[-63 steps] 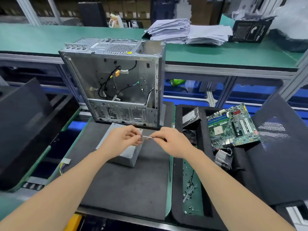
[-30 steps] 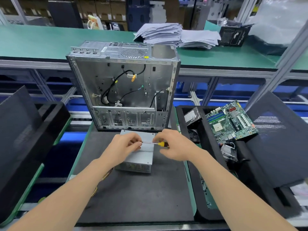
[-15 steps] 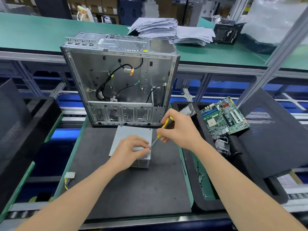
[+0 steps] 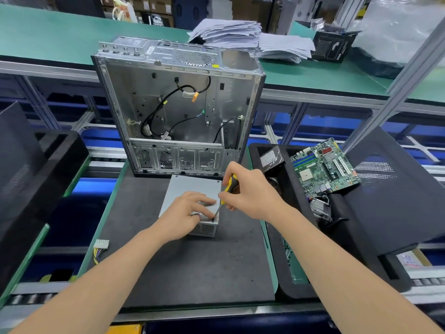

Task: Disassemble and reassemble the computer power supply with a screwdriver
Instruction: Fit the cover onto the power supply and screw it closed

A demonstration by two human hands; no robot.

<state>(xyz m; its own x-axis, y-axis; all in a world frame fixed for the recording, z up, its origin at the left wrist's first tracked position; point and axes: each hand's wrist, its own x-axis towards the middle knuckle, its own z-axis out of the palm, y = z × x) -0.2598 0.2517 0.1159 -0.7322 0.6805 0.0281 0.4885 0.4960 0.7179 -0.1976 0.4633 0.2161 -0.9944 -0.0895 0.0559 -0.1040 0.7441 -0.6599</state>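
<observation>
Clearance at the power supply (image 4: 192, 189): near and left sides open, far and right sides blocked.

You have bare black mat (image 4: 192, 273) near and left of the unit. The upright computer case (image 4: 178, 112) stands just behind it and closes the far side. The foam tray (image 4: 289, 291) wall runs along the mat's right edge. Your left hand (image 4: 183, 215) rests on the unit's near top; the screwdriver (image 4: 228, 186) gripped in your right hand (image 4: 250, 194) slants in from the right. A white connector (image 4: 101, 244) lies just off the mat's left edge.
</observation>
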